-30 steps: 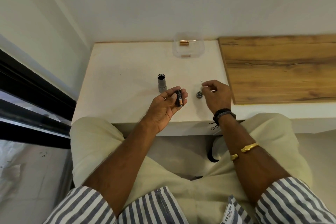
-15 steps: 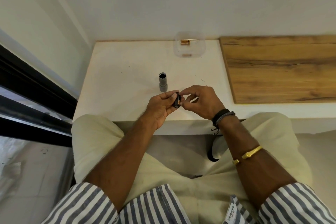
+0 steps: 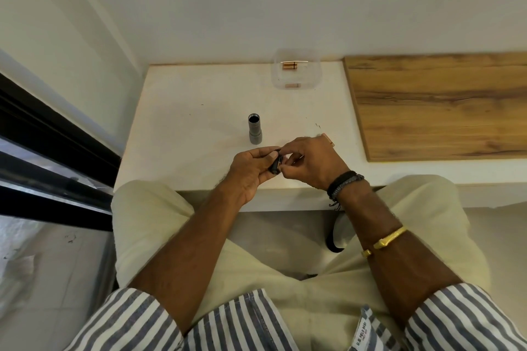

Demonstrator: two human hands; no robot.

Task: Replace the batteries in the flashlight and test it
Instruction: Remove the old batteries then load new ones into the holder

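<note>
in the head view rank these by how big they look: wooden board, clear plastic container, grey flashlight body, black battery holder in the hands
1. wooden board
2. clear plastic container
3. grey flashlight body
4. black battery holder, though the hands partly hide it, and it sits nearer the camera, so its place after the flashlight body is unsure.

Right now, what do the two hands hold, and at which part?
Both hands share a small black battery holder. The left hand wraps its lower end; the right hand pinches its upper end with fingertips.

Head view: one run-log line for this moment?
left hand: holds black battery holder | right hand: pinching it | grey flashlight body: upright, open
</note>
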